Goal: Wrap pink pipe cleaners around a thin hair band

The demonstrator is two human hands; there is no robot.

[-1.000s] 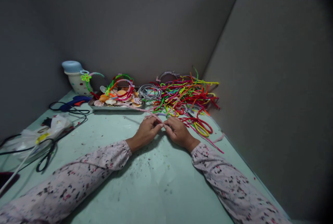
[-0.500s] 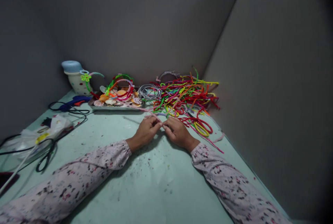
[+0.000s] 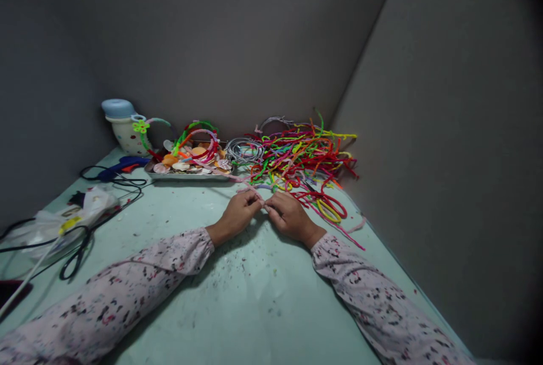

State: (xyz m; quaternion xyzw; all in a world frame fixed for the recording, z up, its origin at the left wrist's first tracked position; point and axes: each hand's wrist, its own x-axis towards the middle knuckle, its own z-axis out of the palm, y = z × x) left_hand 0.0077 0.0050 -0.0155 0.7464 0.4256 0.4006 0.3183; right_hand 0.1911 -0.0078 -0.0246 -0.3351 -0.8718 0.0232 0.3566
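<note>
Left hand (image 3: 237, 215) draws its thumb back a little; the pinch on the pink fuzzy stick (image 3: 250, 185) stays put

Across the table (image 3: 237, 297) almost nothing has shifted in the last second; the heap of coloured fuzzy sticks (image 3: 305, 150), beyond the grip and to its right, lies as it did, and so does the tray (image 3: 186, 177) of shells (image 3: 197, 151), beyond and to the left; at the grip itself the left thumb tip reached to the right fingers a second ago, and now stops slightly short; the pink stick's far part seems to lie a touch higher over the tray; I take this as fine finger work on one spot, with the stick not yet let go.

Both forearms, in flowered sleeves (image 3: 139, 274), come in low from either side of the near edge and slant inward to the grip; the right hand (image 3: 292, 218) has its knuckles up and fingers curled under; the left mirrors it; each is narrowed to a thumb-and-finger pinch, holding the stick's near end between them; the very tip is mostly hidden by the fingers.
</note>
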